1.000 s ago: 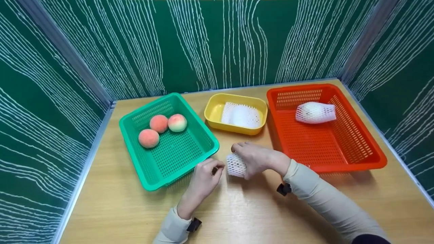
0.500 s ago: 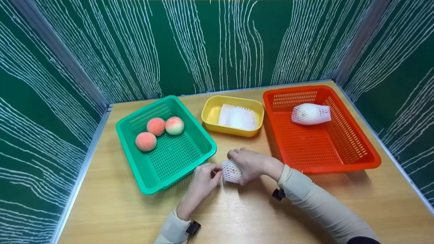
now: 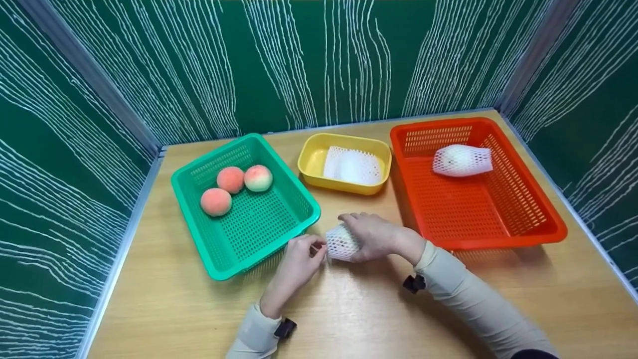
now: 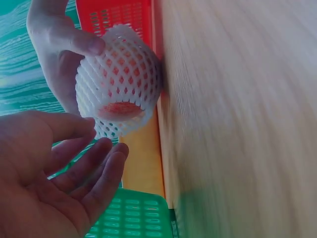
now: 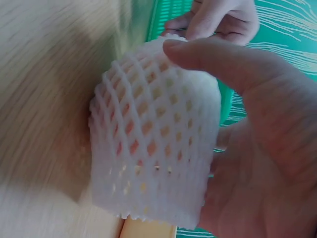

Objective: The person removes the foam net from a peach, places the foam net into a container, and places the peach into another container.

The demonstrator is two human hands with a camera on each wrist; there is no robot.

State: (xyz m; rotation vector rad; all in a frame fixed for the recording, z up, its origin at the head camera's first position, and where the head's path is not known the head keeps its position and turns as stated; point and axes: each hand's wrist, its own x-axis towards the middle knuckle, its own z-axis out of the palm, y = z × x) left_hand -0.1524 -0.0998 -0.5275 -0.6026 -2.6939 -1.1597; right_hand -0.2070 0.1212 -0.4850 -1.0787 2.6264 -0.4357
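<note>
A peach (image 4: pixel 119 110) sits inside a white foam net sleeve (image 3: pixel 342 243) low over the table, its reddish skin showing through the mesh and the open end. My right hand (image 3: pixel 375 236) grips the sleeved peach from the right, thumb on one side and fingers on the other. At the sleeve's left end my left hand (image 3: pixel 302 259) pinches the rim between thumb and forefinger. The left wrist view shows its other fingers (image 4: pixel 106 181) loosely bent below the rim. In the right wrist view the right thumb (image 5: pixel 198 53) lies across the mesh.
Three bare peaches (image 3: pixel 231 180) lie in a green basket (image 3: pixel 310 215) at left. A yellow tray (image 3: pixel 309 174) behind the hands holds white foam nets (image 3: pixel 351 165). The red basket (image 3: pixel 456 243) at right contains a net-wrapped fruit (image 3: pixel 462 160). Green walls (image 3: pixel 319 60) enclose the wooden table (image 3: pixel 164 299).
My left fingers, at first just beside the sleeve, have come to its rim and pinch it. The sleeve looks fuller and more spread. The baskets keep their places; the head view shifts slightly.
</note>
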